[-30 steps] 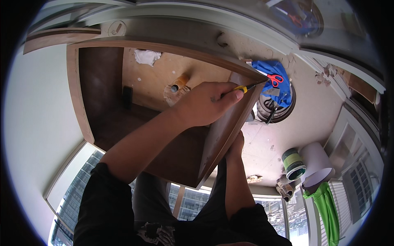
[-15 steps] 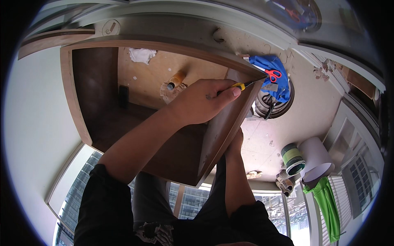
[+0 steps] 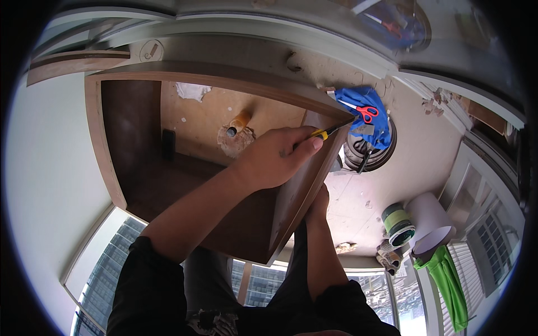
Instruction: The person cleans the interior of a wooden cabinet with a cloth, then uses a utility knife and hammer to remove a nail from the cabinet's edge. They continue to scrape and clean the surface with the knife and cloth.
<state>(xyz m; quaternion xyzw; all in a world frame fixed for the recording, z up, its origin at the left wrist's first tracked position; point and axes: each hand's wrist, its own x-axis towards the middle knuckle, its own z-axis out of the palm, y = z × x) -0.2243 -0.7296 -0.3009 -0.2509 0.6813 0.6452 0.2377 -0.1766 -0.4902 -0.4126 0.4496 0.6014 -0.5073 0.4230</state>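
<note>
My left hand [image 3: 272, 158] is closed around a yellow-and-black utility knife [image 3: 321, 135]. Its thin dark tip points up and right, against the front edge at the upper right corner of an open brown wooden cabinet [image 3: 224, 78]. Lower down, my right hand [image 3: 319, 203] is at the outer face of the cabinet's right side panel [image 3: 297, 190], its fingers mostly hidden behind that panel. Inside the cabinet, an amber bottle [image 3: 241, 120] with a dark cap, a small black box [image 3: 168, 144] and a crumpled white cloth [image 3: 192, 91] show past my left forearm.
Right of the cabinet, red-handled scissors [image 3: 367, 114] lie on a blue cloth [image 3: 376, 99] over a round dark container [image 3: 386, 155]. Farther right are a green-banded bucket [image 3: 397, 218], a white cylinder [image 3: 430, 219] and a hanging green cloth [image 3: 449, 283]. Windows run behind my legs.
My left hand and the knife have shifted slightly down and left in view, the tip staying by the corner edge. The whole view has tilted a little. My right hand keeps its place at the panel.
</note>
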